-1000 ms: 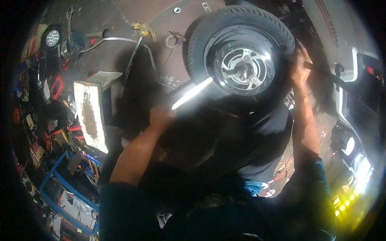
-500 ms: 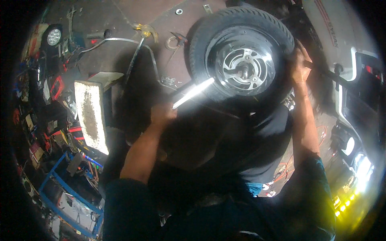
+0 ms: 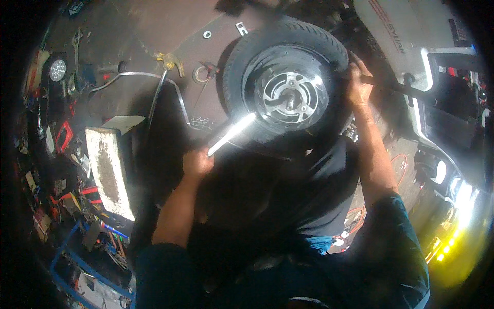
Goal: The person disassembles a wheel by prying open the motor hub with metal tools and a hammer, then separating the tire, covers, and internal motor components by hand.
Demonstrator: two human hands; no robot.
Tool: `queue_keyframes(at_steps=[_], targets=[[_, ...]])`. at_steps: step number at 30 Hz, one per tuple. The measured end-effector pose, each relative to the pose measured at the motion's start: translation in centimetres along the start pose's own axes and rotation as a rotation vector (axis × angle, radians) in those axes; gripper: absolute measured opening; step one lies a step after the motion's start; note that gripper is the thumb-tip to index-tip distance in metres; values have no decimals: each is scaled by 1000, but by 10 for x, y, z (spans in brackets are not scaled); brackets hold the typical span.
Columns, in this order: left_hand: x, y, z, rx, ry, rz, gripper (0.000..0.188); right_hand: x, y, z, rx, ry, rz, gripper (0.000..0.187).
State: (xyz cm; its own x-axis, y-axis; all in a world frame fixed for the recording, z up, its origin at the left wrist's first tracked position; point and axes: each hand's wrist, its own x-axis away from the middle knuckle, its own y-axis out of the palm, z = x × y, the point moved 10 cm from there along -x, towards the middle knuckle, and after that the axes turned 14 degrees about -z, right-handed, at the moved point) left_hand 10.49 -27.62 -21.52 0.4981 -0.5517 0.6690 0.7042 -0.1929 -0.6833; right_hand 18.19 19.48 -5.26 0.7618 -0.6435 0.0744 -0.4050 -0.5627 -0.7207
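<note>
A small motor-scooter wheel [image 3: 242, 62] with a treaded black tyre and a slotted silver brake disc [image 3: 267, 95] lies ahead of me, its axle pointing up. My right hand [image 3: 360, 87] wraps its fingers round the tyre's right edge; the fingertips are partly hidden. My left hand [image 3: 198, 164] grips the near end of a bar-shaped work light [image 3: 234, 133], glowing white. Its far end reaches the near left side of the wheel, over the tyre and rim; whether it touches cannot be made out.
Left of the wheel lie a yellow-headed hammer [image 3: 167, 61], a bent metal rod [image 3: 177, 95], a roll of tape [image 3: 199, 75] and a washer [image 3: 207, 34]. A worn white block [image 3: 108, 172] and cluttered tools are farther left. A white vehicle panel [image 3: 393, 26] stands at right.
The whole view has shifted, so the wheel and both hands sit farther left in the picture. Both hands keep their holds on the light and the tyre.
</note>
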Motion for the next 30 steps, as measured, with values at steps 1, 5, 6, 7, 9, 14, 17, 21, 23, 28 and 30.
queue_keyframes(at_steps=[1, 5, 6, 7, 9, 14, 17, 21, 23, 28, 30], targets=[[2, -2, 1, -5, 7, 10, 22, 0, -1, 0, -1, -4, 13, 39], [15, -6, 4, 50, -6, 16, 22, 1, -1, -13, 90, -12, 8, 40], [11, -9, 7, 52, 10, 47, 21, -3, -1, -9, 98, 45, -2, 41], [12, -9, 7, 53, -3, 41, 21, -6, -2, -9, 139, 29, 17, 42], [19, -19, 16, 43, -49, 21, 20, -8, -5, -14, 90, 21, 0, 42], [30, 0, 5, 135, -141, -12, 20, -1, -11, -63, 126, 7, -9, 42], [36, 5, 13, 262, -180, -33, 24, -10, -3, -65, 350, -109, -26, 42], [33, 14, 16, 161, -119, 18, 25, -1, -12, -99, 265, 14, -62, 41], [37, 16, 14, 151, -113, 12, 25, 0, -9, -100, 273, 42, -61, 40], [35, 1, 18, 179, -54, 107, 22, -5, -8, -85, 274, 14, -47, 43], [30, 6, 15, 179, -51, 91, 20, -11, -9, -74, 299, 101, -49, 45]])
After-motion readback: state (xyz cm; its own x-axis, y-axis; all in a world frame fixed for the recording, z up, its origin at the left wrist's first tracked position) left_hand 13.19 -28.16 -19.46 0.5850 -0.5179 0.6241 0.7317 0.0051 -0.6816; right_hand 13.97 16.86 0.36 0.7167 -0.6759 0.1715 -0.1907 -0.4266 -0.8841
